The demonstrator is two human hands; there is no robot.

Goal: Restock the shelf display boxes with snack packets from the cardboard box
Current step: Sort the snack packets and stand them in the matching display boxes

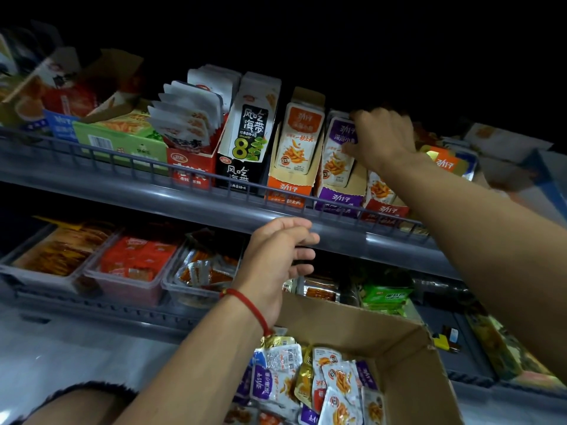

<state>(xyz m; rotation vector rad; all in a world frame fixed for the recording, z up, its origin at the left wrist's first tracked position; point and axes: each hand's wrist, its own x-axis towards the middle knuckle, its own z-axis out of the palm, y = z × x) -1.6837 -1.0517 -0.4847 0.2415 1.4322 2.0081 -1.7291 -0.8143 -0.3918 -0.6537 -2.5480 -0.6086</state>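
Closest to me, at the bottom right, I see the cardboard box (408, 342) standing open, with loose snack packets (337, 381) heaped inside: purple, gold, white and orange-printed ones lie jumbled together. Just above its near flap, my left hand (276, 259) hovers with a red string bracelet (251, 305) on the wrist; its fingers are loosely curled and grip nothing, held in front of the edge of the upper shelf (184, 194). Behind that hand, the lower shelf carries clear plastic trays (122, 286) of red and orange packets, and a green pack (385, 297) sits further right. Higher up, behind the wire rail of the upper shelf, display boxes stand side by side: a red one, a black box (245, 142), an orange display box (291, 179) and a purple display box (340, 197), each with packets upright inside. My right hand (383, 136) reaches to the top of the purple display box, fingers curled around the upper edge of the purple packet (337, 148) standing there, pinching it. Beyond that, more boxes fade into blur and darkness.
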